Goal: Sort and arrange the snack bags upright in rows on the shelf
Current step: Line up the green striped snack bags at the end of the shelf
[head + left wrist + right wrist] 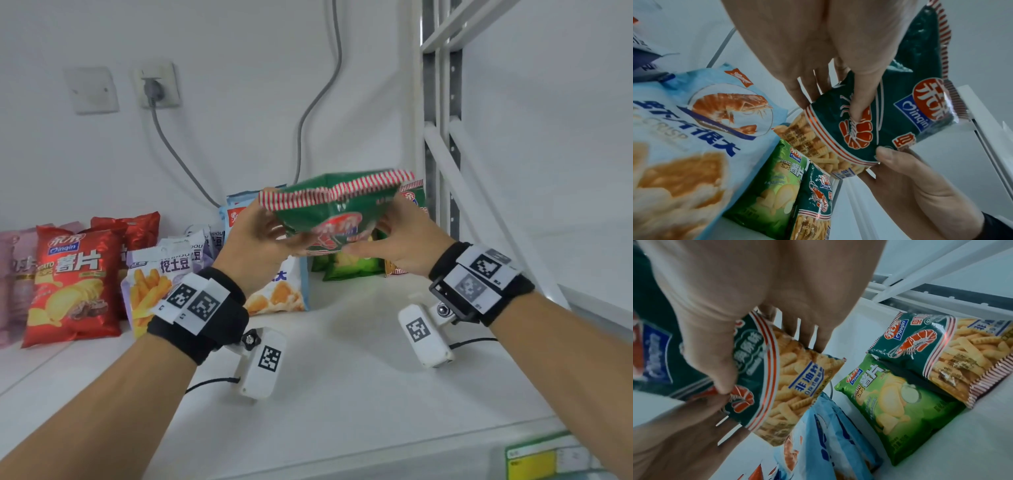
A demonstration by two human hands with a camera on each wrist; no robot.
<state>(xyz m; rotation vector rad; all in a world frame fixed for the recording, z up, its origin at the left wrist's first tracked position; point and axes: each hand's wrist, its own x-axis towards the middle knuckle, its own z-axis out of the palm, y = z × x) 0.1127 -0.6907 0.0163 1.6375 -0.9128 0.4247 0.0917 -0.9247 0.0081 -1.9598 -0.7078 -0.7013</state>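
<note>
Both hands have hold of one dark green shrimp-stick bag [337, 214], lifted clear above the white shelf [342, 377] with its red-and-white striped seal edge uppermost; the left hand [255, 236] grips its left side, thumb pressed on the printed shrimp and fingers curled behind; the right hand [409, 240] clasps the right side the same way, thumb on the front, fingers behind. Below and behind it, toward the shelf's right end, a second green shrimp-stick bag [947, 353] lies tipped over, resting partly on a light green potato chip bag [898, 410] that lies flat; just left of these stands a pale blue shrimp-cracker bag [701, 129], upright, with at least one more of its kind behind. Further left along the back, purple-and-white potato-stick bags [161, 281] stand in a row; then red potato chip bags [73, 284], upright; then a pink bag [12, 281] at the very edge. On the wall behind, a grey cable [178, 150] runs from a socket [159, 85].
</note>
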